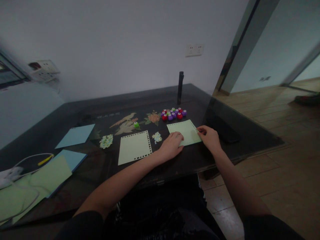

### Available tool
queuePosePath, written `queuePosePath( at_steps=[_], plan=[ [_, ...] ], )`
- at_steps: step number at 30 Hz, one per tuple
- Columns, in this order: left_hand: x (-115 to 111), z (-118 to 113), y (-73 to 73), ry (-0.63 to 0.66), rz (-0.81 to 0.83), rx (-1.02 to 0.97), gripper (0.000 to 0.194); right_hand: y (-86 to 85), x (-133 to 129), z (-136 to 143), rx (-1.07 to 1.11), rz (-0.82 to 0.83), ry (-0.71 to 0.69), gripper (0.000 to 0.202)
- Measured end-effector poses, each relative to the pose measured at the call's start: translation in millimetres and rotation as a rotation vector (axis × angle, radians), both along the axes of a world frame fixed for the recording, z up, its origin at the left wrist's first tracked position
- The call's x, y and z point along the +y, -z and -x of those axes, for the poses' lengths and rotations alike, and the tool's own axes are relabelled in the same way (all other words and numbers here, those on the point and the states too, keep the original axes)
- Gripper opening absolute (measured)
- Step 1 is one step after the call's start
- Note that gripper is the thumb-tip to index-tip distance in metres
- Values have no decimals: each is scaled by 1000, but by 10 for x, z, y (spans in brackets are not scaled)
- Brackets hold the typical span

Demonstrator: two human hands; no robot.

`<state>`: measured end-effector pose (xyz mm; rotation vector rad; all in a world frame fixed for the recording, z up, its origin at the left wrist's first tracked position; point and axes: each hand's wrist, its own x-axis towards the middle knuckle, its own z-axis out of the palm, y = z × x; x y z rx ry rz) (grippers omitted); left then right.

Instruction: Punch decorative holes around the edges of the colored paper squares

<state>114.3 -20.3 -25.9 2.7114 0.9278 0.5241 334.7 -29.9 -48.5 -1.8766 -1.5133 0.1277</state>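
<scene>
A pale green sheet of paper (188,135) lies on the dark table, with a row of small punched holes along its far edge and right side. My left hand (172,145) rests on the sheet's left part, its fingers lying fairly flat. At the right edge, my right hand (209,135) pinches the paper between curled fingers and thumb. To the left is a second pale green sheet (135,146), punched along several edges. Between the two sheets sits a small heap of paper bits (157,137). Beyond my hands stand several small red, purple and green paper punches (172,115).
A single green punch (136,125) stands apart, near a larger heap of bits (106,141). Blue sheets (76,136), green sheets (47,175) and a white cable (27,156) lie left. A black upright cylinder (180,88) stands behind; a dark flat object (225,130) lies right.
</scene>
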Motion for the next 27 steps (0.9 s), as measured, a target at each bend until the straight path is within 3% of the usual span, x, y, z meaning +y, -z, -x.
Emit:
queuePosePath(
  at_steps=[6, 11, 13, 16, 22, 25, 27],
  plan=[
    [-21, -4, -55, -23, -16, 26, 31, -6, -7, -4, -47, -32, -16, 21],
    [26, 164, -230, -34, -66, -30, 32, -73, -19, 36, -40, -99, -7, 19],
    [91, 376, -304, -46, -83, -79, 27, -112, -15, 77, -38, -132, -24, 19],
    [253, 874, -347, -129, -61, -127, 21, -195, 11, 202, -35, -197, -87, 19],
    [624, 1990, -186, -434, -8, -86, 13, -510, 207, 836, 17, -245, -375, 17],
    [719, 2286, -116, -501, 19, -72, 12, -623, 431, 1300, -7, -213, -564, 18],
    [750, 2372, -91, -513, 30, -62, 14, -611, 617, 1598, -71, -135, -662, 20]
  ],
)
